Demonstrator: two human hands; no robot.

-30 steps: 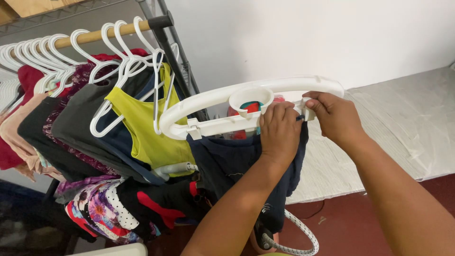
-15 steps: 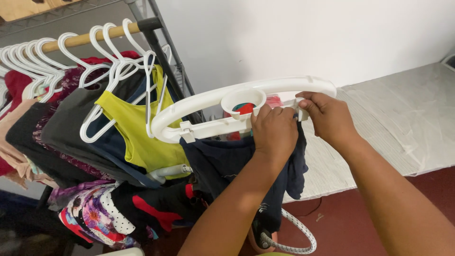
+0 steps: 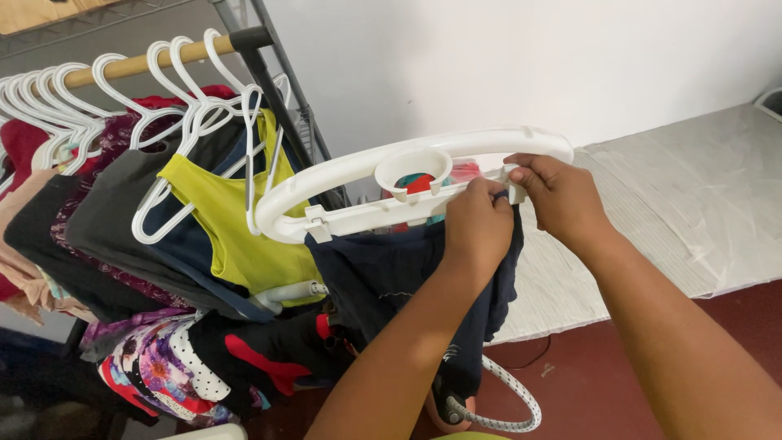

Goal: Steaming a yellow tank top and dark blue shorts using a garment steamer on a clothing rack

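Rack swung left; hands (image 3: 521, 204) still pinch dark garment (image 3: 407, 285) beneath.

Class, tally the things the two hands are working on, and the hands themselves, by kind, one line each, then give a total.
Hands: 2 (left hand, right hand)
White clip hanger: 1
Dark navy garment: 1
Total: 4

The big white hanger (image 3: 358, 187) looks like smooth, shiny plastic. The dark blue garment (image 3: 391, 285) under it is soft, matt cloth. Left of the hanger, the yellow-green top (image 3: 236, 228) is smooth cloth on a wooden rod (image 3: 138, 63). Right of the hanger, the white mattress (image 3: 652, 204) has crinkly, shiny plastic wrap.
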